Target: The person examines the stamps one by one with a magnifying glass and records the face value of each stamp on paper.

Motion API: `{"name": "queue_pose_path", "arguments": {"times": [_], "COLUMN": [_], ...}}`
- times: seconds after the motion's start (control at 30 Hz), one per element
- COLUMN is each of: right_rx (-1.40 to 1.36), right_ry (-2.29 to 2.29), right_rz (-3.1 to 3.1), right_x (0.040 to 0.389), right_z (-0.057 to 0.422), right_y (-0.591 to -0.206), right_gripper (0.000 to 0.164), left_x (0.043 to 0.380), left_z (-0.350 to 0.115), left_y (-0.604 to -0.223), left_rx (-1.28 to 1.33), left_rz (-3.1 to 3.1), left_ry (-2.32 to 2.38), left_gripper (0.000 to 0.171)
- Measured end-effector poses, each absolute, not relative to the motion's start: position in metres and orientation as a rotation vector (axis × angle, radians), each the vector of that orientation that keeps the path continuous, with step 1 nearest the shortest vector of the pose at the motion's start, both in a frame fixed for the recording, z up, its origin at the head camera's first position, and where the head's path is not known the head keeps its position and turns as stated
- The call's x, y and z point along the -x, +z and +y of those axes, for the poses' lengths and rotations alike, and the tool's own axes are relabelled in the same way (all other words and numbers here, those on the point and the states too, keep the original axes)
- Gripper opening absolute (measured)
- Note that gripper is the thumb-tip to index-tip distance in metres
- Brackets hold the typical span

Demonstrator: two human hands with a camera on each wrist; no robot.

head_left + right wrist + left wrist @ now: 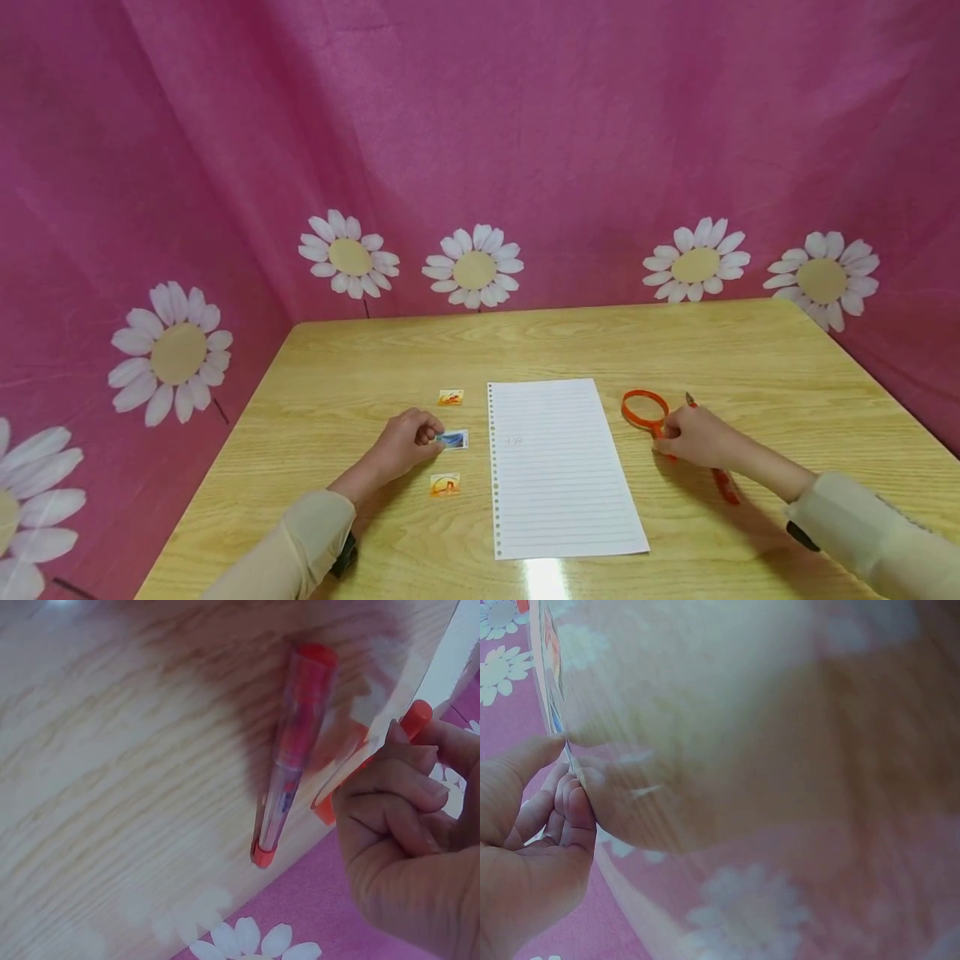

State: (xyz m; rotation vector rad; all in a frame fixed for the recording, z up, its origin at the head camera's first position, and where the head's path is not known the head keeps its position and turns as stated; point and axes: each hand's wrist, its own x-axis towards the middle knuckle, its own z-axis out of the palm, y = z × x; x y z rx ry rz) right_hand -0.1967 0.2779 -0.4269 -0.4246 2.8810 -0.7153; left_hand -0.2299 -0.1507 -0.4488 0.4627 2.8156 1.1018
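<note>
My left hand [405, 442] pinches the left end of a blue postage stamp [456, 439] between thumb and fingers, low at the tabletop. An orange-yellow stamp [451, 397] lies beyond it and another yellow stamp [445, 485] lies nearer me. On the right, my right hand [697, 437] grips the handle of an orange magnifying glass [625, 407], its round lens pointing away to the far left. The handle's orange end [418, 714] pokes out between thumb and fingers in the right wrist view. A red pen with a clear barrel [296, 742] lies beneath that hand.
Between the hands lies a lined, hole-punched sheet [562, 492] with small red writing near its left edge. The wooden table [555, 346] ends at a pink curtain [525, 125] with white daisies. A bright reflection shows at the table's front.
</note>
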Motion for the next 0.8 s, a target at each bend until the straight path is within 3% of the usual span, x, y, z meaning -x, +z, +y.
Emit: {"name": "queue_pose_path", "arguments": {"times": [0.4, 0.8], "right_rx": [0.478, 0.475], "right_ry": [-0.681, -0.798], "right_rz": [2.890, 2.982], "right_x": [0.196, 0.190], "right_z": [0.277, 0.287], "right_y": [-0.435, -0.430], "right_gripper": [0.042, 0.034], "left_x": [0.230, 0.229], "left_z": [-0.152, -0.159], "left_y": [-0.448, -0.449], "left_rx": [-0.484, -0.552], "left_rz": [2.810, 2.804], "left_ry": [1.096, 1.208], "left_gripper": [0.011, 0.009]}}
